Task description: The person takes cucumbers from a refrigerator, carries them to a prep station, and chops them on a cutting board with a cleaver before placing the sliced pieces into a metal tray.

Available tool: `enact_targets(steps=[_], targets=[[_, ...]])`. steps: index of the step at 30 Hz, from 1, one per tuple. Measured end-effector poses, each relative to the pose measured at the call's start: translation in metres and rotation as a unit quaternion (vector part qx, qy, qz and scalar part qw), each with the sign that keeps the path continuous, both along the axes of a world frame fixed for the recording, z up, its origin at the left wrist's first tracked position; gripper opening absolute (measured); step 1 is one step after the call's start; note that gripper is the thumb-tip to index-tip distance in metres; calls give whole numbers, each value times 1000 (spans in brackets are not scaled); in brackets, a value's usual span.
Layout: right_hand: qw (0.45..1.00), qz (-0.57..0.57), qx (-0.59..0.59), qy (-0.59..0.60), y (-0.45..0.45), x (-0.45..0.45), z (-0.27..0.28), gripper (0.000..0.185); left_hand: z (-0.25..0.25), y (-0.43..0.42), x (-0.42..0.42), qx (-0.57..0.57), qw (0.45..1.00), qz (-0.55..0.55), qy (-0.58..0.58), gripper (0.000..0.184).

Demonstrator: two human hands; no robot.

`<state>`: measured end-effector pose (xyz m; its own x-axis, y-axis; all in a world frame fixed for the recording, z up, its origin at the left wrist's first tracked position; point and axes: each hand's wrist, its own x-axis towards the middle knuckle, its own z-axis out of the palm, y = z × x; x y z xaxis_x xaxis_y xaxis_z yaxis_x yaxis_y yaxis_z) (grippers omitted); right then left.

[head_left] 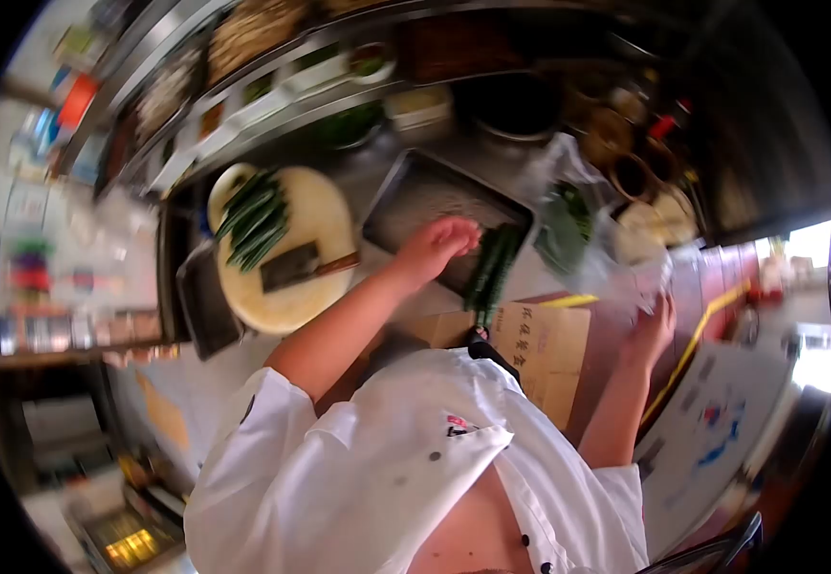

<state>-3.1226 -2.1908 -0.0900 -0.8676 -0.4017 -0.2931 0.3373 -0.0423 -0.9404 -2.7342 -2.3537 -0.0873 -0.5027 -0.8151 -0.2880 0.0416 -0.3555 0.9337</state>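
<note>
My left hand (439,242) is above a dark metal tray (401,206), its fingers loosely bent and a little blurred, with nothing visible in them. Just beside its fingertips, long dark green cucumbers (494,266) lie across the tray's near right corner and over its rim. My right hand (656,330) is lower at the right, its fingers at the edge of a clear plastic bag (616,268), which seems pinched in them; blur hides the exact grip. Left of the tray, a cleaver (291,268) with a wooden handle rests on a round cutting board (329,215) beside cut green pieces (255,218).
Leafy greens (568,225) lie in plastic right of the tray. A cardboard box (540,349) stands in front of me. Ingredient containers (315,72) line the shelf at the back. Another metal tray (207,301) is left of the board; a black pot (511,105) stands behind.
</note>
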Motion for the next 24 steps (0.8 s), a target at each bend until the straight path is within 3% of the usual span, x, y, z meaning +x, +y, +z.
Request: enact_targets(steps=[2, 4, 5, 6, 8, 9, 10, 12, 13, 14, 16, 17, 19, 20, 22, 24], targets=[[975, -22, 65, 210, 20, -31, -45, 45, -24, 30, 71, -5, 997, 72, -34, 27], [905, -57, 149, 395, 8, 22, 0, 40, -51, 63, 153, -40, 965, 151, -210, 23], [869, -62, 170, 461, 4, 44, 9, 39, -65, 80, 195, -5, 955, 197, -223, 26], [870, -52, 164, 463, -2, 65, 6, 39, -80, 96, 235, 31, 942, 239, -233, 29], [858, 121, 49, 497, -21, 110, -3, 37, -108, 128, 302, 31, 900, 324, -290, 26], [780, 170, 33, 601, -30, 159, 19, 36, -127, 143, 338, 27, 878, 351, -324, 25], [742, 213, -44, 634, -42, 205, 33, 33, -141, 159, 371, 32, 873, 364, -321, 25], [705, 348, -88, 611, -60, 289, 48, 30, -163, 182, 434, 30, 837, 397, -376, 20], [723, 439, -87, 526, -67, 325, 36, 29, -173, 192, 468, 32, 834, 404, -373, 20], [690, 507, -83, 510, -75, 359, 26, 35, -184, 205, 499, 99, 818, 473, -311, 15], [661, 538, -72, 518, -86, 428, 11, 37, -174, 231, 534, 172, 756, 605, -180, 15], [635, 565, -60, 523, -87, 456, 5, 39, -184, 245, 568, 179, 755, 605, -176, 15], [623, 591, -28, 512, -85, 500, -7, 40, -209, 276, 645, 330, 677, 632, -183, 18], [617, 611, 0, 497, -83, 517, -8, 42, -206, 279, 658, 337, 675, 631, -177, 18], [598, 651, 34, 467, -74, 549, -1, 43, -177, 277, 677, 264, 628, 731, -24, 23], [586, 699, 55, 407, -61, 565, -9, 40, -185, 272, 695, 268, 624, 733, 36, 21]])
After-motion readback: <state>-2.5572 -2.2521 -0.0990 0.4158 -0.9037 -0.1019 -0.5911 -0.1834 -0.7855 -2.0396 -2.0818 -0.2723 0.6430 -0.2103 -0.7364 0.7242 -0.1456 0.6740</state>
